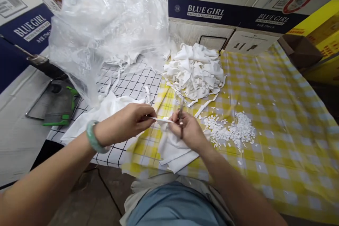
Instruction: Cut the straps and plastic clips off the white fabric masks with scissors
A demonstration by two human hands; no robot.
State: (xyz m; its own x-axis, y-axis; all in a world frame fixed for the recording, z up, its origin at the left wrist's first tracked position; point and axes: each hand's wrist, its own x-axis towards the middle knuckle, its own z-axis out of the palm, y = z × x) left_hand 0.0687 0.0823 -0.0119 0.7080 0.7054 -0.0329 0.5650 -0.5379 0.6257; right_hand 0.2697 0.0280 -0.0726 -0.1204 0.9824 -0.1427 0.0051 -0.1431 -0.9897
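My left hand [134, 118], with a green bangle at the wrist, pinches one end of a narrow white strap [160, 119]. The strap runs taut across to my right hand [186, 127], whose fingers are closed around a pair of small metal scissors [181, 107] and meet the strap's other end. Below my right hand hangs a white cloth garment [176, 153], spread on the yellow checked cloth. More white fabric [108, 107] lies under and behind my left hand. Past my right hand is a heap of white strapped garments [196, 70].
Small white cut pieces [233, 129] are piled to the right on the yellow checked tablecloth [286, 113]. A large clear plastic bag [113, 21] stands at the back left. Beer cartons [206, 10] wall off the back, and a grey-green object [59, 104] lies at the left.
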